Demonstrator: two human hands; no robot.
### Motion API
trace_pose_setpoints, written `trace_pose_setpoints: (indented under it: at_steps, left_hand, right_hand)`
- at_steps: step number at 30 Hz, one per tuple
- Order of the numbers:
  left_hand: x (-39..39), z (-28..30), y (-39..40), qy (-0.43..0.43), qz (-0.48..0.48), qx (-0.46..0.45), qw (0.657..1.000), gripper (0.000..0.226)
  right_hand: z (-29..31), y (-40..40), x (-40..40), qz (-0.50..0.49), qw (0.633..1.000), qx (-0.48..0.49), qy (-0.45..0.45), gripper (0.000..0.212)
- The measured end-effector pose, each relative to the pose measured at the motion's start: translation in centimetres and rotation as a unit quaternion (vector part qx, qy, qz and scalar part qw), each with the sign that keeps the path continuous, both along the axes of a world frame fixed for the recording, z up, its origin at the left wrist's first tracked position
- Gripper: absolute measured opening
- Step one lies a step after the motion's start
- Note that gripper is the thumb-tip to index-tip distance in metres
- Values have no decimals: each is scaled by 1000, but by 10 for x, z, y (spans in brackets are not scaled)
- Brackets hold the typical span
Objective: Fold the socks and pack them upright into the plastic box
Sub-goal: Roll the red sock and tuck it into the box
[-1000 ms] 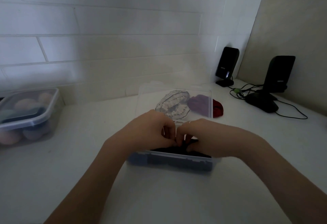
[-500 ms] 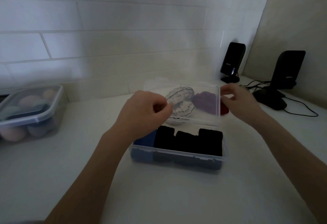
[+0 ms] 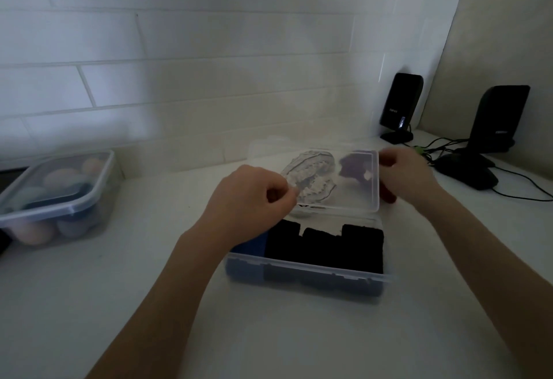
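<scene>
A clear plastic box (image 3: 308, 271) sits on the white counter in front of me. Inside it stand three folded black socks (image 3: 326, 247) and a blue one (image 3: 250, 248) at the left end. Its clear hinged lid (image 3: 353, 196) is tilted partway down over the box. My left hand (image 3: 251, 199) pinches the lid's front left edge. My right hand (image 3: 410, 178) grips its right edge. Seen through the lid, a grey-and-white patterned sock (image 3: 311, 176) and a purple sock (image 3: 354, 165) lie behind the box. A bit of a red sock (image 3: 389, 197) shows under my right hand.
A lidded clear container (image 3: 57, 196) with pastel rolled items stands at the left by the tiled wall. Two black speakers (image 3: 401, 106) (image 3: 496, 118), a black mouse (image 3: 469, 173) and cables lie at the back right. The counter runs toward me in front of the box.
My hands left the socks inside the box and went up to the lid. The right hand moved to its right edge, the left to its front edge, and the lid tilted lower.
</scene>
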State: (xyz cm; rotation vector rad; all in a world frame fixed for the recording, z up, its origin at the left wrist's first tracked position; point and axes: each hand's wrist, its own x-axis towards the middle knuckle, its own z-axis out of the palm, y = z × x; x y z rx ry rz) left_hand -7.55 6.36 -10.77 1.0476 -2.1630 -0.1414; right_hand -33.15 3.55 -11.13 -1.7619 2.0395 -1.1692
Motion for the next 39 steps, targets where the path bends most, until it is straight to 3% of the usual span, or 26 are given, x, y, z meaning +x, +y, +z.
trace_pose_setpoints:
  at_steps: [2, 5, 10, 13, 16, 20, 22, 25, 27, 30, 31, 33, 36, 39]
  left_hand:
    - [0, 0, 0, 8, 0, 2, 1000, 47]
    - [-1, 0, 0, 61, -23, 26, 998, 47]
    - [-6, 9, 8, 208, -60, 71, 974, 3]
    - [-6, 12, 6, 290, -60, 78, 952, 37]
    - [-2, 15, 1, 356, -73, 162, 917, 56]
    - [-3, 19, 4, 398, -82, 240, 881, 10]
    - [-3, 22, 5, 452, -125, 283, 837, 13]
    - [3, 25, 5, 547, -256, 367, 707, 27]
    - [6, 24, 6, 578, -327, 383, 642, 29]
    - [5, 23, 5, 600, -360, 375, 609, 37]
    - [4, 24, 5, 597, -355, 370, 616, 40]
    - [4, 24, 5, 571, -316, 343, 676, 42]
    - [2, 24, 5, 488, -223, 240, 809, 38]
    - [0, 20, 5, 390, -160, 158, 893, 32]
  right_hand:
    - [23, 3, 1, -11, 992, -67, -103, 12]
    - [56, 17, 9, 70, 972, -100, -202, 6]
    - [86, 46, 43, 180, 954, -100, -216, 14]
    - [89, 58, 67, 258, 922, -44, -284, 17]
    - [81, 62, 83, 323, 888, 37, -325, 19]
    - [70, 58, 88, 332, 881, 74, -328, 16]
    - [64, 54, 87, 316, 890, 60, -323, 14]
    - [59, 53, 87, 320, 899, 60, -293, 26]
    - [57, 55, 92, 341, 897, 65, -273, 30]
    - [50, 58, 108, 302, 950, -41, -70, 18]
    - [47, 59, 112, 276, 957, -89, 6, 19]
    - [46, 60, 114, 257, 953, -140, 83, 27]
    - [51, 61, 108, 264, 942, -181, 101, 15]
    - [57, 62, 103, 265, 931, -213, 131, 3]
